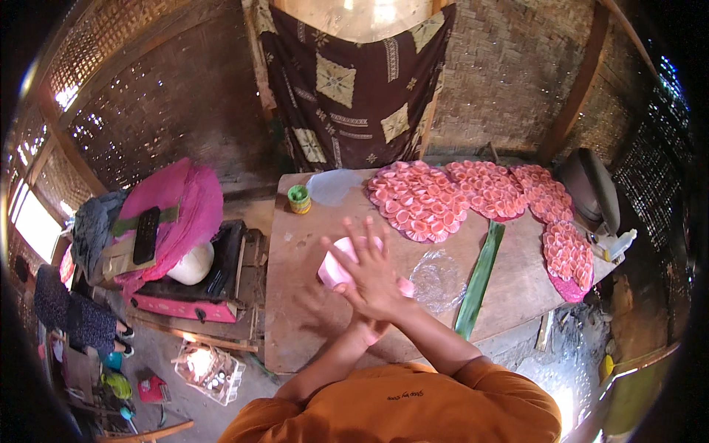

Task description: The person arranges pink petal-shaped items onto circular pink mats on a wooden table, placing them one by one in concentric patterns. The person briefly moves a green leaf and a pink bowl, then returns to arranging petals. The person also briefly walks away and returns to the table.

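My right hand (365,275) lies across a smooth pink piece (332,273), its fingers stretched out and spread. Beneath it is my left hand (371,329), crossed under the right wrist. Its fingers are mostly hidden. The pink piece shows between and beside the right fingers, and a small pink bit (405,287) shows by the right wrist. Whether the left hand grips the piece cannot be seen. Just right of the hands, a crumpled clear plastic sheet (437,280) lies on the wooden table (295,325). Beside that is a long green leaf strip (480,279).
Many pink-and-white cupped discs (419,201) cover round mats along the table's far right side. A green-and-yellow jar (298,199) and another plastic sheet (334,186) are at the far left. A bottle (619,244) stands right. Left is a pink cloth (190,193) with a remote control (146,235).
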A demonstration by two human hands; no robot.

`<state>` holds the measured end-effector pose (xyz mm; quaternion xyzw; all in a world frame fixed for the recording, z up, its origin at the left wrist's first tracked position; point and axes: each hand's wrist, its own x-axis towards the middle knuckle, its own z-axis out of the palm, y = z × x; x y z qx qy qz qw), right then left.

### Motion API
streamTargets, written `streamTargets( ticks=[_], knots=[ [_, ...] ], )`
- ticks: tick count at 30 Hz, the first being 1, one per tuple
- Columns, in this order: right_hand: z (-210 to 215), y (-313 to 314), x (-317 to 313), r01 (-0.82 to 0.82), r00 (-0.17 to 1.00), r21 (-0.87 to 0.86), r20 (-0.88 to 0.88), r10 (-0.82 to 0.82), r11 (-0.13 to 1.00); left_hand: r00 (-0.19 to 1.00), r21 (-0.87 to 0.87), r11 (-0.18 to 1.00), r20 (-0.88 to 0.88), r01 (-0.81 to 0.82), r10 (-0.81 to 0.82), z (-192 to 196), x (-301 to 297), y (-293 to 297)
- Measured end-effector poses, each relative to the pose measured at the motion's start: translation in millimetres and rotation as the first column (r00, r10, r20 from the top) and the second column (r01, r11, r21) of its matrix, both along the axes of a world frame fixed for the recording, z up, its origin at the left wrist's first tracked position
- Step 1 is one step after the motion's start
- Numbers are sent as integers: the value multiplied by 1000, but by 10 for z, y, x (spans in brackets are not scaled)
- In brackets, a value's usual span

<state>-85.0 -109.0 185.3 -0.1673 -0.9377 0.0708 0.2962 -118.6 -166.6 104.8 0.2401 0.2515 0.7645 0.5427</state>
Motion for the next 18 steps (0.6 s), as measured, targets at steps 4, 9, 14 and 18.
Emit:
streamTargets(
  ticks=[4, 9, 14, 18],
  knots=[
    [-107, 175, 290, 98, 991, -276, -60, -119, 956, 949, -88, 978, 273, 187, -157, 164, -409, -95],
    [-177, -166, 440, -315, 867, -660, -493, -76, 682, 999, -216, 976, 50, 15, -4, 421, -568, -29],
    [75, -492, 439, -182, 872, -283, -489, 22, 942, 953, 208, 966, -289, 156, -92, 788, -82, -82],
    [486, -361, 540, -170, 842, 57, -510, 175, 984, 846, 356, 886, -529, 298, -71, 1119, -36, -406]
  ],
)
